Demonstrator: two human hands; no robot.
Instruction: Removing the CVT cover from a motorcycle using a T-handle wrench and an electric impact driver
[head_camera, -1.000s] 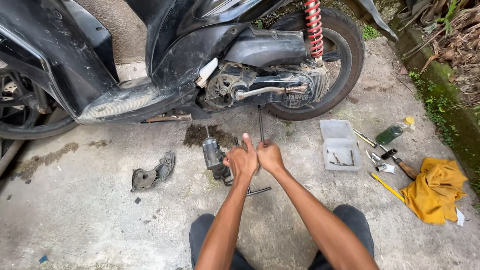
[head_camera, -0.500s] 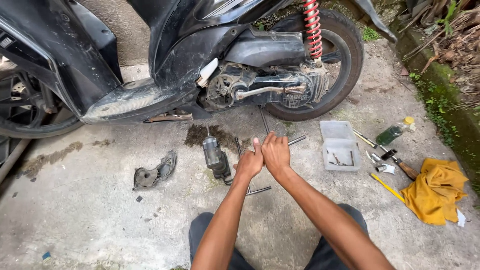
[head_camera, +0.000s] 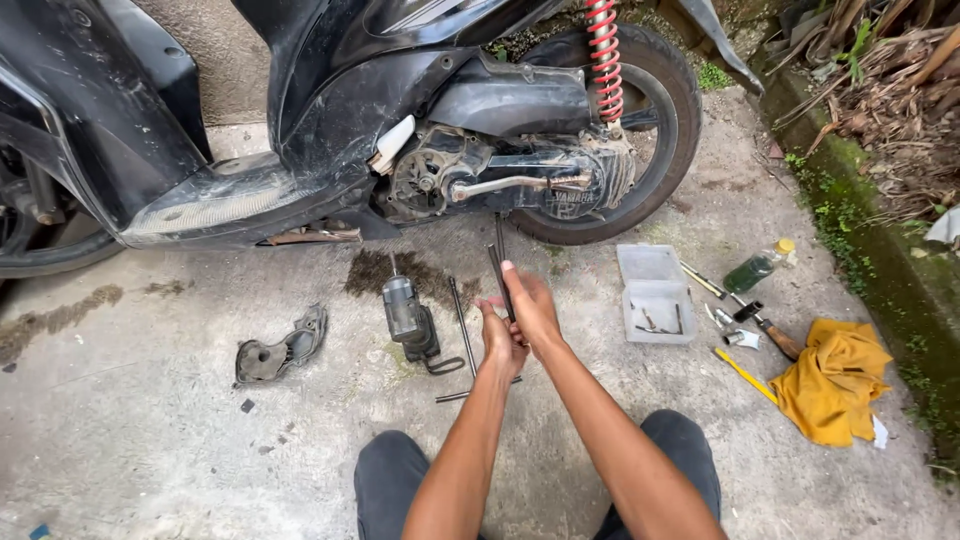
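My right hand (head_camera: 532, 305) grips a thin dark metal rod (head_camera: 499, 262) that points up toward the scooter's engine (head_camera: 480, 180). Pressed against it from the left, my left hand (head_camera: 497, 338) closes near the rod's lower end; what it grips is hidden. Just left of my hands another long rod (head_camera: 461, 320) lies on the concrete. A greasy starter motor (head_camera: 408, 316) lies beside that rod. A third rod (head_camera: 462, 393) lies flat below my hands.
A black scooter (head_camera: 330, 120) with a red shock spring (head_camera: 603, 60) stands across the top. An engine cover piece (head_camera: 281, 350) lies left. A clear parts box (head_camera: 654, 295), green bottle (head_camera: 752, 270), hand tools (head_camera: 760, 325) and yellow rag (head_camera: 838, 380) lie right.
My hands have stayed together in front of me and shifted slightly right. The rod in my right hand now tilts more upright toward the engine.
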